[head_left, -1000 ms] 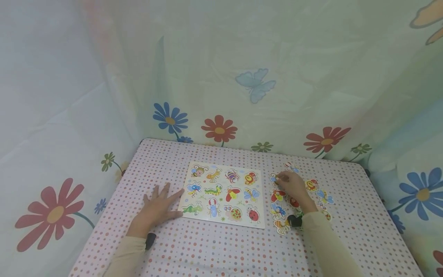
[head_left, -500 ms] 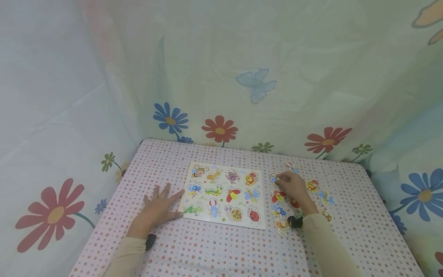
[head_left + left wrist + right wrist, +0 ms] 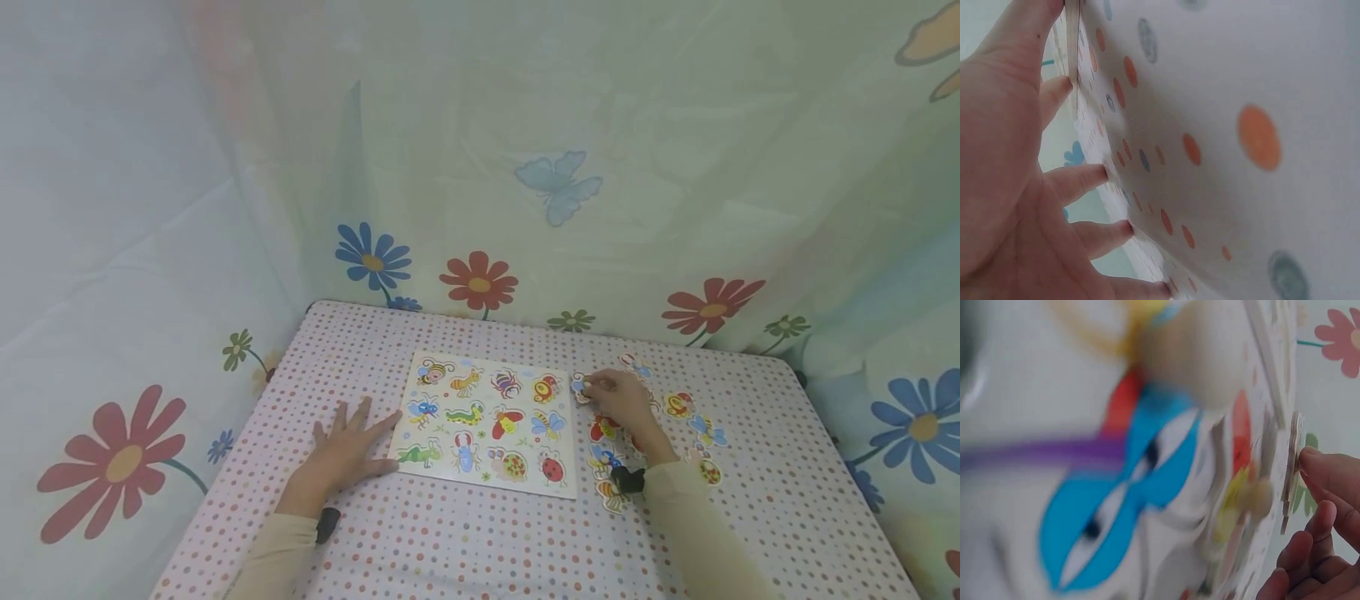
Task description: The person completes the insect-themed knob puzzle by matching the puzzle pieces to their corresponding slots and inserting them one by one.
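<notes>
A flat puzzle board (image 3: pixel 525 487) with printed insects lies on the table. My left hand (image 3: pixel 341 454) is spread beside its left edge, with thumb and index finger right at the edge; the other fingertips (image 3: pixel 1124 228) rest on the cloth in the left wrist view. Just beyond the board's right edge, my right hand (image 3: pixel 628 407) pinches a small bee puzzle piece (image 3: pixel 579 388) between thumb and index finger. In the right wrist view that piece (image 3: pixel 1293 465) is seen edge-on. Its remaining fingers are loosely curled.
Several insect pieces lie right of the board: a red beetle (image 3: pixel 602 428), a blue ant (image 3: pixel 602 457), an orange-striped insect (image 3: pixel 611 498), a stag beetle (image 3: pixel 632 364), a butterfly (image 3: pixel 678 405), a dragonfly (image 3: pixel 707 430) and a snail (image 3: pixel 708 472). A flowered curtain (image 3: pixel 420 150) hangs behind.
My right hand has shifted slightly left, carrying the bee puzzle piece from the group of pieces toward the board's right edge. My left hand stays in place.
</notes>
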A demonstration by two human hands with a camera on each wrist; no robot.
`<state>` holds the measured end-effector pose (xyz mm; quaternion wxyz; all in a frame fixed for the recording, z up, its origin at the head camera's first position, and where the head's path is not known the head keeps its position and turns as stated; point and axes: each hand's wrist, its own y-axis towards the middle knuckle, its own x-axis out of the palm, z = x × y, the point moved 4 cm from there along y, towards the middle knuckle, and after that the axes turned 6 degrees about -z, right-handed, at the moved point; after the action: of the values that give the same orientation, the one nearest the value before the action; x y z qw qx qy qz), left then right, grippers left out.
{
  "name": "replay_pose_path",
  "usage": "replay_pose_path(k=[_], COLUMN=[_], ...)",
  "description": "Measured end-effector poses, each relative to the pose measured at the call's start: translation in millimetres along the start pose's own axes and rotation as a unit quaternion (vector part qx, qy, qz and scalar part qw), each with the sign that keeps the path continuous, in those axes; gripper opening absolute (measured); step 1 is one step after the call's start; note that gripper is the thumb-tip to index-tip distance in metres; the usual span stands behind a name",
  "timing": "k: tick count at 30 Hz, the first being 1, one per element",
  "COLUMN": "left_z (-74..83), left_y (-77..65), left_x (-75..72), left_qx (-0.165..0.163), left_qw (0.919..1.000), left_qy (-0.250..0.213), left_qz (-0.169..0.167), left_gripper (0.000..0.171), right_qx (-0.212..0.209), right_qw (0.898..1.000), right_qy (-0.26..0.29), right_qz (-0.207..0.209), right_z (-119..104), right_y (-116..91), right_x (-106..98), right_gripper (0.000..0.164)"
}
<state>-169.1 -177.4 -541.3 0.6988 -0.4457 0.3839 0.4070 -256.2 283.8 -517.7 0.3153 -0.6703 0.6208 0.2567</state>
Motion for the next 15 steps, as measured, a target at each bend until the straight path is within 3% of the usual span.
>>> replay_pose_path(k=[9,15], left_z=[-0.4,-0.8], left_y=[0.9,1.0], left_x=[0.5,1.3], left_qx=[0.001,0.002], left_qw=[1.0,1.0], left_qy=[0.0,-0.001], left_qz=[0.002,0.005], left_gripper=[0.083,0.083], right_qx=[-0.019,-0.061], right_qw=[0.999,0.998], right_qy=[0.02,0.023], right_qz=[-0.018,-0.019], right_z=[-28,-45], right_y=[6,15], right_x=[16,30], right_gripper=[0.026,0.022])
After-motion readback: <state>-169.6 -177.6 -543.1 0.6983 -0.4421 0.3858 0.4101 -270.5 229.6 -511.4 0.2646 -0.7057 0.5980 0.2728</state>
